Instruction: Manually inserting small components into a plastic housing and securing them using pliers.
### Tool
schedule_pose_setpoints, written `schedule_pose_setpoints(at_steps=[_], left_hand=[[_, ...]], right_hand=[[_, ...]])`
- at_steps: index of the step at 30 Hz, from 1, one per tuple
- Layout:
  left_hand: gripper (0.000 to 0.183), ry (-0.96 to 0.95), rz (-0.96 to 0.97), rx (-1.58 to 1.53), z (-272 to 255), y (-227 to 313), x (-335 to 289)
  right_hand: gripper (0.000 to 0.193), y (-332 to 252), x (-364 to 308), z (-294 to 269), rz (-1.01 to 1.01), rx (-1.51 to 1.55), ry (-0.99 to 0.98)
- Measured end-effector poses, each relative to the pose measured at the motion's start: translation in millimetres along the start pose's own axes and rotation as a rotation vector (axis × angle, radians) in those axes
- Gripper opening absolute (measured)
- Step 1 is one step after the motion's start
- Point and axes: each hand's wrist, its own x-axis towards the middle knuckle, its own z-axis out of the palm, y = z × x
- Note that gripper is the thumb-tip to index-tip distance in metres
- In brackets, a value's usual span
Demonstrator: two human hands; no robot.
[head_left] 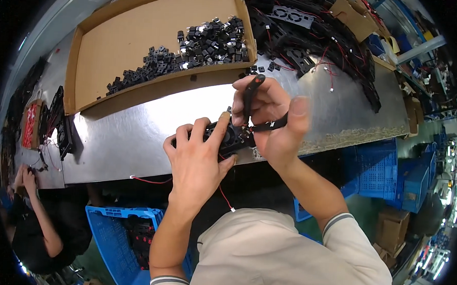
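Observation:
My left hand lies over a black plastic fan unit at the front edge of the metal bench, gripping it with fingers spread across its top and the thumb along its near side. Red wires with white connectors hang from the unit. My right hand is wrapped around black-handled pliers, whose handles stand apart. The jaws meet the right end of the fan unit; what lies between them is too small to make out.
Behind my hands, a shallow cardboard box holds many small black parts. Black fan frames with wires are heaped at the back right. Blue crates stand right, another blue crate below left. A co-worker's hands show at far left.

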Motion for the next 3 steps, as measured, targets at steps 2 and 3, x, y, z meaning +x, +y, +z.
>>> schedule_pose_setpoints(at_steps=[2, 3], left_hand=[[0.078, -0.015, 0.001, -0.004, -0.7, -0.2, 0.8], [0.078, -0.025, -0.002, -0.014, -1.5, -0.3, 1.0]], right_hand=[[0.1, 0.0, -0.2, -0.2, 0.015, -0.031, -0.011], [0.101, 1.1, -0.6, -0.9, 0.016, -0.05, -0.017]])
